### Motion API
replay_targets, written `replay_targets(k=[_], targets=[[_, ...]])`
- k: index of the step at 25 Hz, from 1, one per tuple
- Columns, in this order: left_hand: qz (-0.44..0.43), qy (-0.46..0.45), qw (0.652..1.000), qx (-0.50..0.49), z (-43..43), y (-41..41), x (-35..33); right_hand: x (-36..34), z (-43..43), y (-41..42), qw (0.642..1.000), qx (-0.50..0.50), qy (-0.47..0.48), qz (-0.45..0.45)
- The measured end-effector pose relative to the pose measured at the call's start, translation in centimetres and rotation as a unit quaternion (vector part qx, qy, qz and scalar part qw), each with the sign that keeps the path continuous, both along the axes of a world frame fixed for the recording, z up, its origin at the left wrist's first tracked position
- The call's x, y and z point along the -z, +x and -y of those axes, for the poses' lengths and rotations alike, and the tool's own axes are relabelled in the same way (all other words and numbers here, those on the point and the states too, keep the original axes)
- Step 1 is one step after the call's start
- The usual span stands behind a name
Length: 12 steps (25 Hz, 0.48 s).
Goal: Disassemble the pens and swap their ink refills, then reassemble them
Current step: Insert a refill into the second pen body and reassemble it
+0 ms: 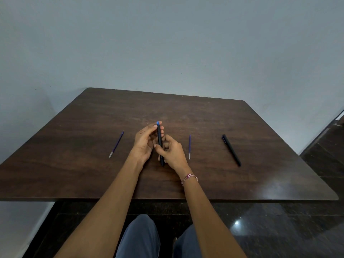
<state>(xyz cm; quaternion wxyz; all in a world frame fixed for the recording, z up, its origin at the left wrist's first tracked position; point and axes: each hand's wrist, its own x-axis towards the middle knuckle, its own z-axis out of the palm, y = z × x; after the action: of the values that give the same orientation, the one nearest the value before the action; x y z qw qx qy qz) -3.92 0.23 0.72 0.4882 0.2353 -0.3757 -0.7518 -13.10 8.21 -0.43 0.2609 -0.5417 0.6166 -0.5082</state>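
Over the middle of the dark wooden table (93, 174) I hold a dark pen (159, 138) with a blue end cap, pointing away from me. My left hand (144, 144) grips its upper part near the blue end. My right hand (172, 150) pinches its lower half. One purple ink refill (116, 144) lies on the table to the left of my hands, tilted. A second purple refill (189, 146) lies just right of my right hand. A black pen (231, 150) lies farther right, slanted.
The table stands against a plain grey wall (167, 43). Its near edge runs just above my knees (141, 237). A dark glossy floor (279, 229) shows below and to the right.
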Motion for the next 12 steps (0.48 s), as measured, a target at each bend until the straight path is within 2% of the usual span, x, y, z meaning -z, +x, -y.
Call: replay_targets(k=[9, 12], targets=[[0.017, -0.006, 1.0, -0.018, -0.12, 0.04, -0.19, 0.0, 0.01, -0.03, 1.0, 0.001, 0.007, -0.01], [-0.021, 0.016, 1.0, -0.002, -0.23, 0.12, -0.24, -0.09, -0.09, 0.08, 1.0, 0.003, 0.009, -0.004]])
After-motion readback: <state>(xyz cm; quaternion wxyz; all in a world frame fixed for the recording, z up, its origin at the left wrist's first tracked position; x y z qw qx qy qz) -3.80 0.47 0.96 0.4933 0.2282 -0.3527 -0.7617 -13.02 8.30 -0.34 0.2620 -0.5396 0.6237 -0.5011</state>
